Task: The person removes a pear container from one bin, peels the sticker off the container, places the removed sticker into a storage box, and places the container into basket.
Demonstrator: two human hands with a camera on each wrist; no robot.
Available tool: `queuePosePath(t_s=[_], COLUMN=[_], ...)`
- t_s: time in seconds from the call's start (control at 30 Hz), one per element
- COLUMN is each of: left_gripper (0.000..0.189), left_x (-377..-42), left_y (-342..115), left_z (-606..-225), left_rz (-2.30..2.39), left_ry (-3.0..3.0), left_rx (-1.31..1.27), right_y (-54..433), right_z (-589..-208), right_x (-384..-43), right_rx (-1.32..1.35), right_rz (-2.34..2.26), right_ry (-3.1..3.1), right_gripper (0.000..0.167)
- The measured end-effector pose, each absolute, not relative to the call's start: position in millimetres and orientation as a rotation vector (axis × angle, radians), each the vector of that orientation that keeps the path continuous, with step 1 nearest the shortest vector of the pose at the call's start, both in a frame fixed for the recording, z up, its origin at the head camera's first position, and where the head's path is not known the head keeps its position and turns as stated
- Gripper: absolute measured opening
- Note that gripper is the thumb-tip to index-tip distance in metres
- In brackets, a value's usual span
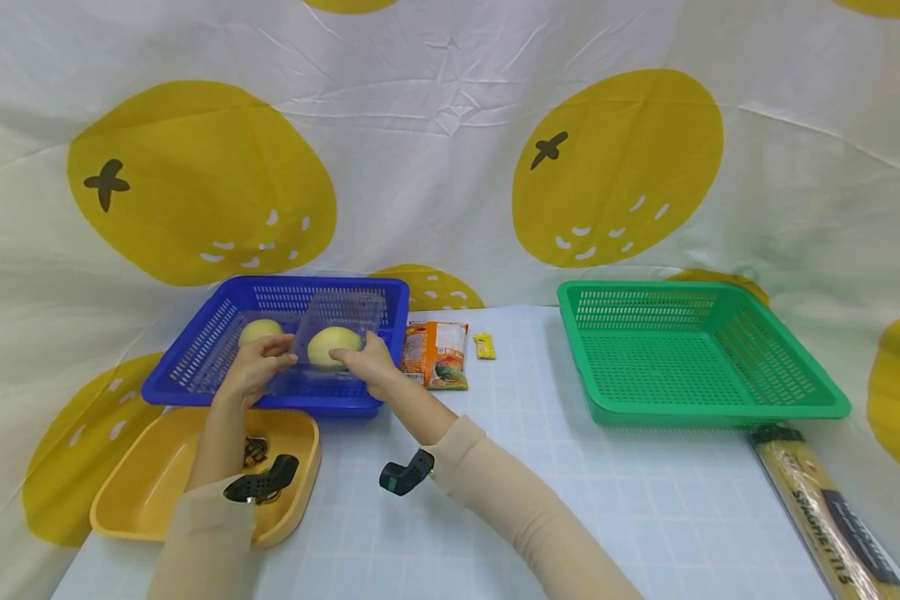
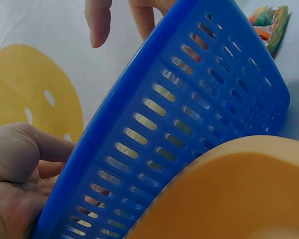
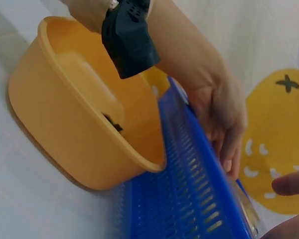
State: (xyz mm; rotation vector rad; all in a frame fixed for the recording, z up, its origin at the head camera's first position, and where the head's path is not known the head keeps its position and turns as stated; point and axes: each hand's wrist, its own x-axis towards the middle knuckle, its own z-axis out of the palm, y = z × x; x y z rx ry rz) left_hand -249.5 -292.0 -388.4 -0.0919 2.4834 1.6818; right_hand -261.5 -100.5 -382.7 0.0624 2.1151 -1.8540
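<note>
In the head view a blue basket (image 1: 195,333) holds two pale yellow round fruits in clear plastic. My right hand (image 1: 367,362) grips a clear plastic box (image 1: 345,307), its thumb lying across the front of the right fruit (image 1: 334,343). The left hand (image 1: 258,364) is inside the basket, between the left fruit (image 1: 261,331) and the box, fingertips right at the box's left edge. I cannot tell whether they pinch it. In the right wrist view the left fingers (image 3: 230,149) hang down behind the basket's rim.
A yellow basin (image 1: 138,492) with small dark items stands in front of the blue basket. To its right lie an orange food packet (image 1: 447,354) and a small yellow sachet (image 1: 484,346). A green basket (image 1: 712,411) and a spaghetti pack (image 1: 825,517) are at the right.
</note>
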Motion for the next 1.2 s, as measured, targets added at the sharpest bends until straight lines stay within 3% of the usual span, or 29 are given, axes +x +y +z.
queuePosePath(t_s=[0.5,1.2], left_gripper=[0.057,0.055], left_x=[-252.0,-247.2], left_y=[-291.7,-283.6], left_z=[-390.3,-392.7], left_rz=[1.471,1.709], left_ry=[2.572,2.613], left_rx=[-0.055,-0.088], right_y=[-106.0,-104.8], right_z=[-383.6,-387.5], right_x=[-262.1,-255.8], right_rx=[0.158,0.081], right_rz=[-1.747,-1.812], right_ry=[2.147,2.243], right_gripper=[0.081,0.075])
